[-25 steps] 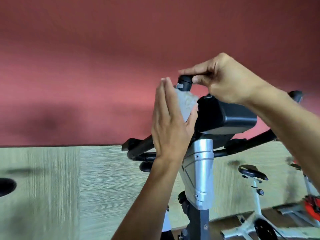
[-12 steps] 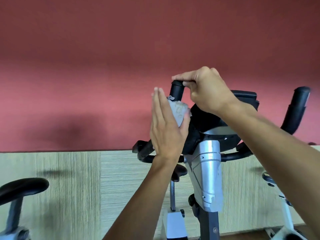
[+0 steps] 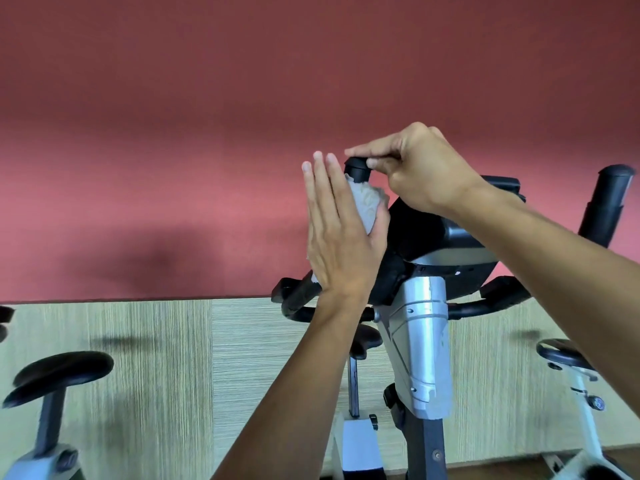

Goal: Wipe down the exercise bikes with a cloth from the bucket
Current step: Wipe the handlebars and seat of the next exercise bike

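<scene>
Your left hand (image 3: 341,244) flat, fingers straight, pressing grey cloth (image 3: 367,202) against upright handlebar (image 3: 356,169), your right hand (image 3: 420,168) pinching its tip

Crumpled grey cloth (image 3: 366,206) wraps the bike's (image 3: 420,344) upright black handle post (image 3: 356,169) (just below its cap).

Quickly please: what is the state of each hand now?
Left hand: open, straight fingers pressing the cloth against the handlebar post.
Right hand: closed, pinching the handlebar tip.
</scene>
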A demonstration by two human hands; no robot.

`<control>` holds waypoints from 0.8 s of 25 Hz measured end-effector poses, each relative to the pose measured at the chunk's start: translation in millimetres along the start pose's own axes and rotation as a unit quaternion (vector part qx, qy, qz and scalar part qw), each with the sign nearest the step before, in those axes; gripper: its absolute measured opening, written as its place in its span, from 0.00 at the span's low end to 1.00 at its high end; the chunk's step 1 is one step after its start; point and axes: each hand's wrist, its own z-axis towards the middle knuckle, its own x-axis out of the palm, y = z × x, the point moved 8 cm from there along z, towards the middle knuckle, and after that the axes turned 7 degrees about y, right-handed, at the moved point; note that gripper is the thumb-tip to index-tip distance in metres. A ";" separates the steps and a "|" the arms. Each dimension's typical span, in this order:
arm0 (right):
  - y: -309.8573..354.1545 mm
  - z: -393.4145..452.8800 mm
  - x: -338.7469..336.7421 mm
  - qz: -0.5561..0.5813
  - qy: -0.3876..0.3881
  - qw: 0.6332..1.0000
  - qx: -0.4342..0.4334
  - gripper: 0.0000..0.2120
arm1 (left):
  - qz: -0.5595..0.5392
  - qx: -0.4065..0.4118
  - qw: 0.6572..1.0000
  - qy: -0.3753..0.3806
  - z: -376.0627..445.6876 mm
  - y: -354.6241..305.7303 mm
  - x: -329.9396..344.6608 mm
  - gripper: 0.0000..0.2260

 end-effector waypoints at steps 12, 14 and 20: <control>-4.7 -4.1 5.5 0.027 -0.026 0.999 0.007 0.20 | -0.070 -0.008 0.997 0.006 6.7 0.9 -4.9 0.35; -4.4 -7.3 6.3 0.019 -0.024 1.000 0.008 0.20 | -0.085 0.003 0.996 -0.004 -0.5 4.0 -4.5 0.35; 25.9 -29.4 25.3 -0.145 -0.050 0.978 -0.139 0.17 | -0.189 0.009 0.973 0.132 -64.9 67.9 8.8 0.36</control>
